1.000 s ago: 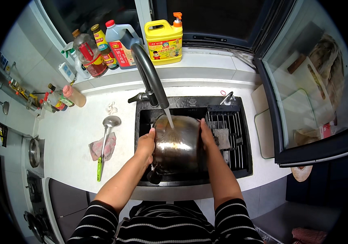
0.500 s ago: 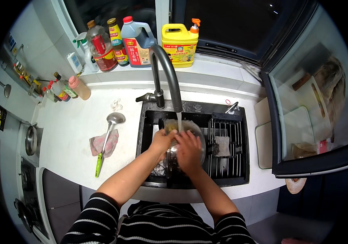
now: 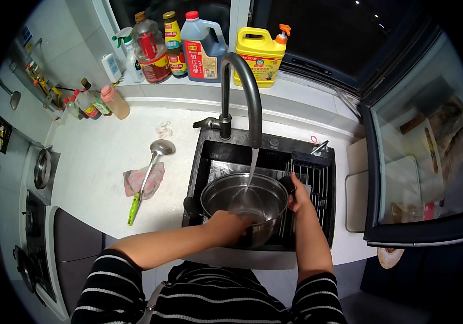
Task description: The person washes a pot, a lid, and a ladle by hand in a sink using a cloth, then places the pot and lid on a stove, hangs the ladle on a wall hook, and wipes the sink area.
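Note:
A steel pot (image 3: 210, 202) with two black side handles is tilted over the black sink (image 3: 201, 156). Water from the dark faucet (image 3: 254, 102) runs into it. My right hand (image 3: 299, 197) grips the pot's right handle (image 3: 287, 184). The left handle (image 3: 191, 207) is free of any hand. My left hand (image 3: 225, 228) reaches over the near rim into the pot; its fingers are blurred and partly hidden, so I cannot make out anything in them.
On the counter left of the sink, a ladle (image 3: 153, 164) with a green handle lies across a pinkish cloth (image 3: 134, 181). A metal rack (image 3: 323, 194) fills the sink's right side. Several bottles (image 3: 153, 51) line the sill. An open window pane (image 3: 420, 156) juts in at the right.
My hands were together under the stream; now they are apart, the right on the pot's handle, the left at its near rim. More of the pot shows. The view has shifted a little.

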`<action>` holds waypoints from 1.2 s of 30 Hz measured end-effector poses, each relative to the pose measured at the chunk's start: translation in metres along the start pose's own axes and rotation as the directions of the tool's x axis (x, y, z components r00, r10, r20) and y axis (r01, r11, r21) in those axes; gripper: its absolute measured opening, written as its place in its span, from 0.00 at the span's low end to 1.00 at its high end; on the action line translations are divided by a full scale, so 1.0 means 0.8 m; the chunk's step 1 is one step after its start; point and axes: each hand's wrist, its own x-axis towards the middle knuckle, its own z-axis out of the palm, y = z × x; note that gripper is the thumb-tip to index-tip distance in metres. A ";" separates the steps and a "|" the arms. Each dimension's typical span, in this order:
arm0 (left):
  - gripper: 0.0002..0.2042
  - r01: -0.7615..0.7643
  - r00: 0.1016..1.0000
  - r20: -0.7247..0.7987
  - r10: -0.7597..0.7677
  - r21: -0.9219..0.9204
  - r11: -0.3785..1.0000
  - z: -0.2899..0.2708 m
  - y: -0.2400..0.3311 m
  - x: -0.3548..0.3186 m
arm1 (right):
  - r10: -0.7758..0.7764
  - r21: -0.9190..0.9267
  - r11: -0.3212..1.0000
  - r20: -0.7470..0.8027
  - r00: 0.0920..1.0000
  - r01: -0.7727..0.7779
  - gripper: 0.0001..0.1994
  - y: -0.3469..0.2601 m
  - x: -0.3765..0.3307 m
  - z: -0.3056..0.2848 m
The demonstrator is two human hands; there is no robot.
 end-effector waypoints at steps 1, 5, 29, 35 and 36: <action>0.08 -0.049 0.999 0.015 0.049 0.037 0.998 0.002 -0.009 -0.007 | 0.053 0.008 0.999 -0.126 0.991 -0.052 0.21 0.011 0.004 -0.005; 0.06 -0.246 0.965 -0.054 0.255 0.137 0.959 0.024 -0.044 -0.038 | -0.006 0.182 0.983 -0.025 1.000 0.011 0.15 -0.016 -0.066 0.063; 0.45 0.155 0.507 -0.672 -0.540 -0.545 0.824 -0.061 -0.281 0.089 | -0.707 -0.398 0.689 -0.183 0.684 0.606 0.14 -0.045 -0.207 0.176; 0.38 -0.116 0.581 -0.543 -0.607 -0.793 0.598 -0.052 -0.286 0.112 | -0.687 -0.337 0.718 -0.202 0.698 0.609 0.13 -0.033 -0.207 0.175; 0.35 -0.215 0.490 -0.593 -0.639 -0.792 0.571 -0.040 -0.263 0.116 | -0.678 -0.339 0.727 -0.219 0.702 0.597 0.13 -0.033 -0.207 0.173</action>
